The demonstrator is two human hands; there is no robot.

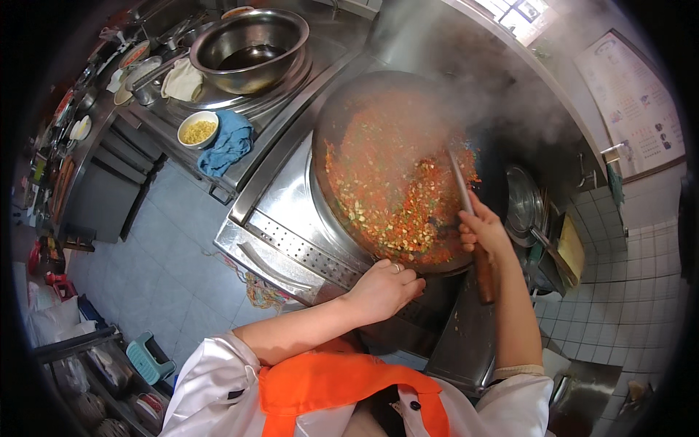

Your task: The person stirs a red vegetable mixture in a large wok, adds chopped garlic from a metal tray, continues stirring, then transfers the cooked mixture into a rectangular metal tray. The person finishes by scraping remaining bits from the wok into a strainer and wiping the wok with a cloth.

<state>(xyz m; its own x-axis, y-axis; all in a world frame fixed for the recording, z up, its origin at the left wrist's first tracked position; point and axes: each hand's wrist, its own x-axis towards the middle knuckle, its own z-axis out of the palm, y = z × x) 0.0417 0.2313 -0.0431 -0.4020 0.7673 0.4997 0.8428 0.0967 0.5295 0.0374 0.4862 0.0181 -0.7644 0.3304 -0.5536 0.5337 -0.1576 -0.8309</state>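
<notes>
A large round wok (323,180) on the stove holds a steaming mix of chopped red and green pieces with pale cubes (404,207). My right hand (483,226) grips the metal shaft of a long cooking utensil (458,177), just above its wooden handle. The utensil's far end is hidden in the food and steam. My left hand (385,289), with a ring on one finger, is curled at the wok's near rim; its fingertips are partly hidden, and a cloth under it cannot be made out.
Left of the wok stand a large steel basin (251,71), a white bowl of yellowish bits (197,131) and a blue cloth (228,143). Lidded cookware and a strainer (522,205) lie at the right. A perforated steel strip (306,254) edges the stove. A turquoise stool (148,358) stands on the floor.
</notes>
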